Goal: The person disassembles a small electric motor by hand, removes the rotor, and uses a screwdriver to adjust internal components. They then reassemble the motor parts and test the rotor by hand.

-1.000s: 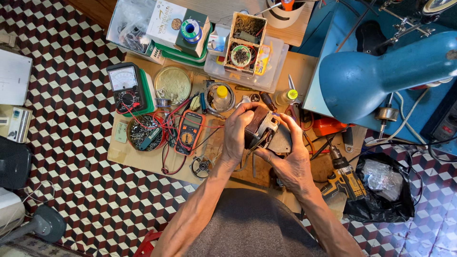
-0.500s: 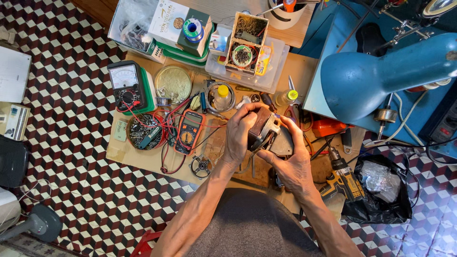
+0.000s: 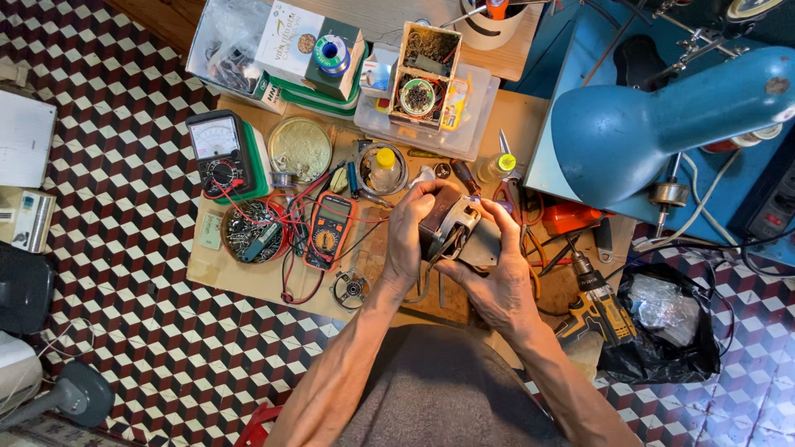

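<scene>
Far left: a checkered floor (image 3: 124,348) is seen beside the low cardboard-covered work board (image 3: 240,277); open floor lies left of the board's edge.
Board, left part: an analog meter (image 3: 217,153), a round tin lid (image 3: 301,147), a bowl of small parts (image 3: 255,232) and an orange multimeter (image 3: 330,232) with red leads are set close together.
Left hand (image 3: 410,236): it is wrapped over the left side of the small motor-like device (image 3: 451,232), fingers pressed around it.
Change: compared with half a second ago, the device is held slightly more upright; the grip looks unchanged, so the handling is judged to be ongoing.
Right hand (image 3: 497,277): the device is cupped from below and the right, thumb against its metal bracket.
Device position: held above the board's middle, clear of the surface.
Right: pliers and a cordless drill (image 3: 600,310) crowd the right edge; a blue lamp shade (image 3: 662,124) overhangs, so little room is left there.
</scene>
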